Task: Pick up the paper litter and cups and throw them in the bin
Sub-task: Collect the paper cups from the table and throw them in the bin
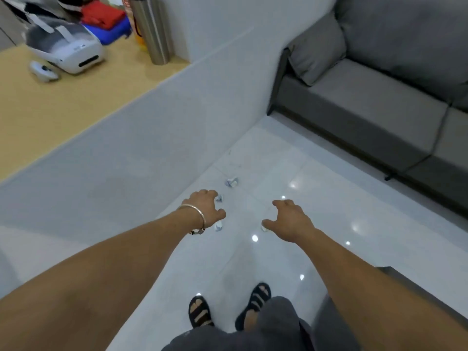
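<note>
Hands: I am reaching both down and forward over the white tiled floor (291, 173).
Left hand (206, 207): fingers are hanging loosely curled, thumb held apart, gripping nothing I can see; a metal bangle (195, 211) is sitting on the wrist.
Right hand (291, 219): fingers are drooping, relaxed and slightly spread, thumb sticking out sideways, holding nothing.
Litter: largest paper ball (231, 182) is lying on the floor ahead of my left hand; second paper ball (219, 198) is peeking out just past the left fingertips; third paper ball (218, 226) is showing below the left thumb; fourth paper ball (264, 228) is showing at the right thumb's tip.
Feet: black sandals (200, 312) are standing on the tiles.
Surroundings: grey sofa (367, 102) is sitting on the right, wood-topped counter (50, 110) on the left, carrying a white headset (68, 49) and a steel flask (152, 29).
</note>
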Demonstrator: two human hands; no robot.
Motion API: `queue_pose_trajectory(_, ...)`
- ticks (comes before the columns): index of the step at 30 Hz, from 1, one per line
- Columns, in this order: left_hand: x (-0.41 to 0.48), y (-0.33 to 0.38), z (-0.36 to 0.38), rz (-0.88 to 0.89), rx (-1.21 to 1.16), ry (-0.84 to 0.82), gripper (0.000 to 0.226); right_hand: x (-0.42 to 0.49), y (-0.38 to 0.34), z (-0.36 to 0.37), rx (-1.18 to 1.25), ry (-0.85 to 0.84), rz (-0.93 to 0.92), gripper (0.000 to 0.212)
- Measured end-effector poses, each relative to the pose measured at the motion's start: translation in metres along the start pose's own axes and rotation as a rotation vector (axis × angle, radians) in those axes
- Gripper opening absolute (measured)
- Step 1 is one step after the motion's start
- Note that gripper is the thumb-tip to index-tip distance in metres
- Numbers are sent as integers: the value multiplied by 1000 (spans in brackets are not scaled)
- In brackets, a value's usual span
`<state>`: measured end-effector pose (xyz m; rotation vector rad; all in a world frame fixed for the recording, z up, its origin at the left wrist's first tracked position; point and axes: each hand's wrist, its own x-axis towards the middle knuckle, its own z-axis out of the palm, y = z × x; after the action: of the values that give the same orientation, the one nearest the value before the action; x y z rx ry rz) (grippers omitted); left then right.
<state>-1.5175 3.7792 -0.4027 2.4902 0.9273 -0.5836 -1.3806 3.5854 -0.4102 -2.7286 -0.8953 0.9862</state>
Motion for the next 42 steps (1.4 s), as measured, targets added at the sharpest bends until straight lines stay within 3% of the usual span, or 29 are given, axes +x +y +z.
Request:
queue_pose_trajectory(8, 143, 32, 64, -87, -68, -167, 64, 153, 68, 38, 118, -147, 45, 73)
queue_pose_trajectory(13, 247, 44, 129, -95, -130, -178, 61, 249, 126, 96, 120, -239, 128, 72)
queue_pose_trajectory(22, 370, 15, 349, -208, -298, -295, 56, 402, 198, 289, 127, -270, 296, 72)
queue_pose_trajectory(29, 440, -32, 483, -104, -256, -371, 53, 491, 235, 428, 27, -196, 358, 78)
queue_pose_trajectory(32, 471, -45, 511, -89, -273, -360, 52, 519, 246, 462, -3, -140, 370, 75)
queue_pose_trajectory(36, 491, -57, 523, -94, -327, -375, 50, 532, 253, 486, 69, 26, 342, 48)
queue_pose_trajectory(38, 489, -64, 520, -135, -381, -384, 49, 527, 241, 490, 137, 15, 283, 41)
queue_pose_trajectory(42, 470, -76, 496, -265, -557, -381, 47, 497, 181, 481, 379, -32, 56, 51)
